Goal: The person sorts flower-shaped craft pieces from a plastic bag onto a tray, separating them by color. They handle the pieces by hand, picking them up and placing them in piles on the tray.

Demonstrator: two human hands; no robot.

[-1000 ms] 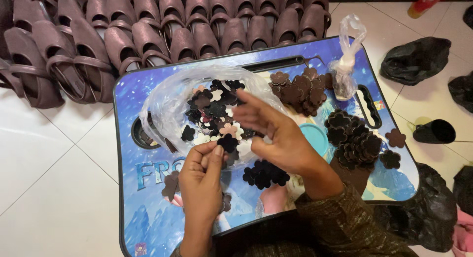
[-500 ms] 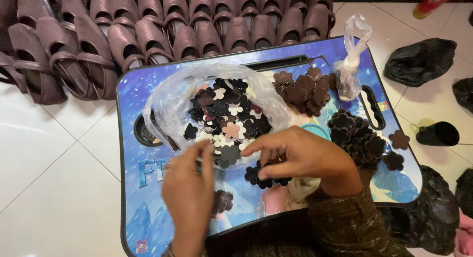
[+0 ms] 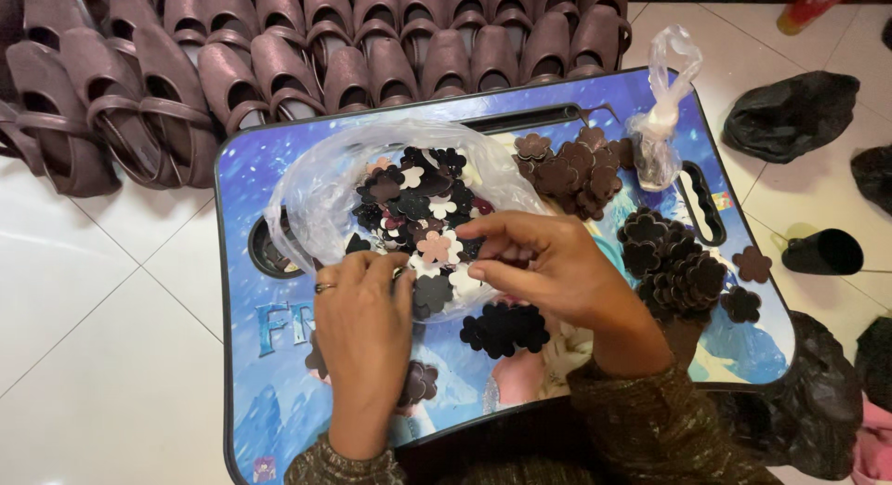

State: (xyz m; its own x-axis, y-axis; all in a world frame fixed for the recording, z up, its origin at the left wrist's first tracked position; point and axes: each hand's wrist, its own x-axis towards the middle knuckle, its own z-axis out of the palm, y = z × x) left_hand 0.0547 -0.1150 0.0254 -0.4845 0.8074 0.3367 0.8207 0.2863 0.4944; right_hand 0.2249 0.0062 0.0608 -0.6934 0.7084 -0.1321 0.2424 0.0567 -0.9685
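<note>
The single head-worn camera looks steeply down, close over the blue lap tray (image 3: 279,183) on the tiled floor (image 3: 111,355).

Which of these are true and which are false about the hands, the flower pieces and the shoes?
1. Both hands are at the clear plastic bag of mixed flower cutouts. True.
2. The shoes behind the lap tray are bright yellow. False: they are brownish mauve.
3. A pile of black flower cutouts lies below the right hand. True.
4. The tray is plain white. False: it is blue with a cartoon picture.
5. The left hand wears a ring. True.
</note>
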